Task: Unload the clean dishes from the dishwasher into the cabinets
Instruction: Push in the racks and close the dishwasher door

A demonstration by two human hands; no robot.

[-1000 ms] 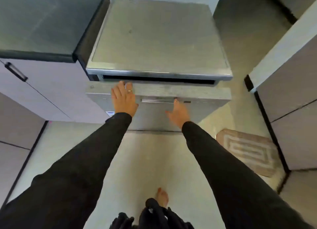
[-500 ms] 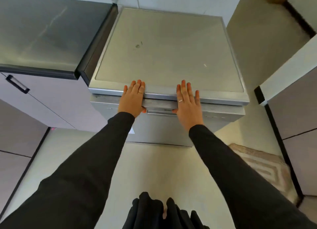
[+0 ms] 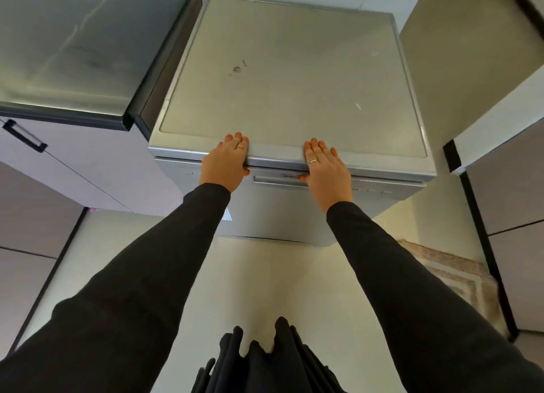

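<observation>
Dishwasher — door facing person, hands atop

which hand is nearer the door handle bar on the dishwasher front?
Right. The right hand overlaps the right end of the handle bar, thumb on it. The left hand rests on the top front edge, just left of the bar, not touching it.

The dishwasher looks like brushed silver metal with a dull, lightly smudged top, the counter is dark and glossy, the rug woven cloth, the sleeves matt black fabric.
</observation>
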